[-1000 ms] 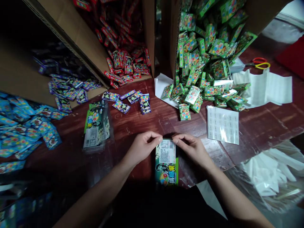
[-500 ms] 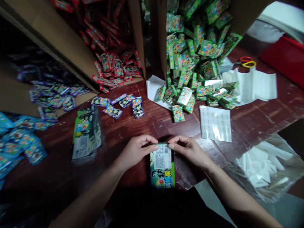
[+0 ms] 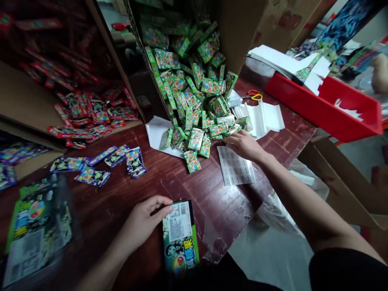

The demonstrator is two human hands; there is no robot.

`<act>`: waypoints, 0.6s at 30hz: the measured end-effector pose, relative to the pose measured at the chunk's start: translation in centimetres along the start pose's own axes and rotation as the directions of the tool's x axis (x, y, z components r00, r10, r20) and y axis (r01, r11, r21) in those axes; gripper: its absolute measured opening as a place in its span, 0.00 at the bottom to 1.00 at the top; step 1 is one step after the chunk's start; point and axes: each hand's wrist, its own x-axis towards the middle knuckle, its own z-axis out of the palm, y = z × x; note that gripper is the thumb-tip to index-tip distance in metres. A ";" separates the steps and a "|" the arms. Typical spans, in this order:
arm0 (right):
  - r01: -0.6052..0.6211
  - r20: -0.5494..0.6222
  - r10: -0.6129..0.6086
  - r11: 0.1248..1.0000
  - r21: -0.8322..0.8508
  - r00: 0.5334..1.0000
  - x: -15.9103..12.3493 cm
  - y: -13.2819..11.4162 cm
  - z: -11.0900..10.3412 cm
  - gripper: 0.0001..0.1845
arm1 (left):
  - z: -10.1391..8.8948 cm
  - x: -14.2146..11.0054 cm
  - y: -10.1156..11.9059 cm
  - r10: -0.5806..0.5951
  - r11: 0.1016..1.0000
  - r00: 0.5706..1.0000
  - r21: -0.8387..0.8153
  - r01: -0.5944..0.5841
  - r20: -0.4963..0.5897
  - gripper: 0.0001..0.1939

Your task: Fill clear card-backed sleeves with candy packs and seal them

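One grip in the head view, that of the left hand (image 3: 145,220), pinches the upper-left corner of a green-and-black packet (image 3: 179,242) on the near part of the surface (image 3: 209,194), while the right hand (image 3: 245,145) spans a label sheet (image 3: 236,167), its fingers at the loose green boxes (image 3: 197,139), closed on one or not I cannot tell. Purple packets (image 3: 135,161) lie beyond the left hand, scissors (image 3: 256,96) beyond the right. The middle carton (image 3: 239,32) spills green boxes, the left carton (image 3: 24,97) holds red packets, and a red bin (image 3: 321,117) contains white pieces.

- Packet (image 3: 182,248) in the left fingers (image 3: 163,199): big yellow "果".
- Its white barcode label (image 3: 179,224): too fine from here.
- Sheet (image 3: 237,167) by the right fingers (image 3: 236,139): too small.
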 end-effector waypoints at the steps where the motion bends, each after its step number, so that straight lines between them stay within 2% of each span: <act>1: 0.030 0.032 -0.030 0.999 -0.020 0.999 0.5 0.1 0.2 0.14 | 0.0 0.0 0.0 0.003 1.000 1.000 0.007 -0.003 -0.003 0.11; 4: 0.079 0.090 -0.072 0.993 -0.083 0.993 1.6 -0.3 0.8 0.12 | 0.0 -0.1 0.0 0.006 1.000 1.000 0.024 -0.006 -0.016 0.11; 8: 0.088 0.106 -0.073 0.985 -0.150 0.992 1.3 -0.6 1.2 0.10 | 0.1 -0.2 -0.2 0.007 0.999 1.000 0.040 -0.006 -0.029 0.11; 14: 0.023 0.057 -0.013 0.982 -0.187 0.998 -0.6 -1.2 1.8 0.17 | 0.3 0.0 -0.4 0.003 0.999 0.999 0.048 -0.001 -0.044 0.12; 18: -0.023 0.033 0.027 0.990 -0.139 0.999 -1.3 -1.7 2.4 0.16 | 0.2 0.0 -0.4 -0.012 0.999 0.999 0.045 0.014 -0.035 0.12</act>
